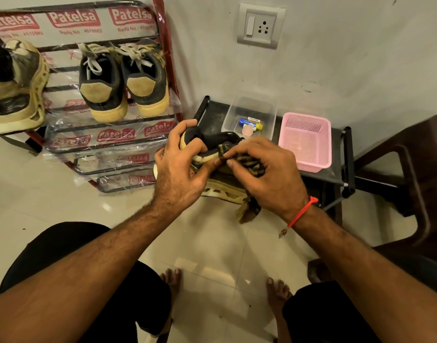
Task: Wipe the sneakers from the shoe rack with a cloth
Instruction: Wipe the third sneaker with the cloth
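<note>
A metal shoe rack (128, 142), still wrapped in clear plastic printed "Patelsa", leans against the wall at the left; a pair of dark sneakers with tan heels (123, 82) sits on an upper shelf, heels outward, and another worn sneaker (19, 87) stands at the rack's left edge. To the right a brown plastic chair (410, 169) stands beside a low black stand (336, 174) that carries a pink mesh basket (309, 142) and a clear plastic container (249, 112) with small tubes inside. In front of the stand the person holds a dark sneaker with a yellowed sole (212, 144): the left hand (180, 167) is clamped around its end, fingers curled over the top, while the right hand (264, 174), a red thread at its wrist, grips a bunched brown striped cloth (249, 164) pressed against the shoe's side. A second shoe's pale sole (224, 191) lies just beneath the hands.
</note>
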Demonstrator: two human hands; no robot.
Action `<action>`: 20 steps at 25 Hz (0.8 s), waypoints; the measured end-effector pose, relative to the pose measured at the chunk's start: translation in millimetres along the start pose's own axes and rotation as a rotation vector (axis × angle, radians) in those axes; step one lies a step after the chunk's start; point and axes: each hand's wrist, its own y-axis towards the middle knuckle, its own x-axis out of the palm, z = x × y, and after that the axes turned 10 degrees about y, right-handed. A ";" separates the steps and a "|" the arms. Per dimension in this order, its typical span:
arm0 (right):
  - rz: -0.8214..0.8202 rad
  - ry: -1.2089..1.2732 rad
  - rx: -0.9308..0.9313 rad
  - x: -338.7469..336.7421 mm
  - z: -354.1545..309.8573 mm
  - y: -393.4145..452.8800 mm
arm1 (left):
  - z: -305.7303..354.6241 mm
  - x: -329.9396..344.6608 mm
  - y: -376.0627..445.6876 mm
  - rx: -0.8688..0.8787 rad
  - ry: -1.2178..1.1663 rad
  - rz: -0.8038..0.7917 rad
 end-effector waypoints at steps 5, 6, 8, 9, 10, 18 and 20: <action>0.122 -0.010 0.111 -15.4 14.9 8.7 | -1.5 -0.1 0.7 -0.003 0.015 0.014; 0.062 0.008 0.042 -10.0 6.6 6.0 | -0.6 0.0 0.6 0.007 0.011 0.011; -0.026 -0.038 -0.036 -3.1 4.0 2.7 | 0.2 0.5 0.7 0.009 0.005 -0.004; -0.005 -0.071 0.006 -5.9 10.7 5.8 | 0.4 0.7 0.6 0.005 0.001 -0.009; 0.042 -0.099 0.081 -10.9 19.0 9.7 | 0.4 1.1 -0.1 0.008 0.007 -0.010; -0.123 -0.203 0.017 8.1 -4.5 -8.4 | -9.8 3.1 7.3 -0.122 -0.058 0.049; -0.036 -0.276 0.131 -5.5 18.4 -0.1 | -13.7 4.0 8.8 -0.174 -0.076 0.073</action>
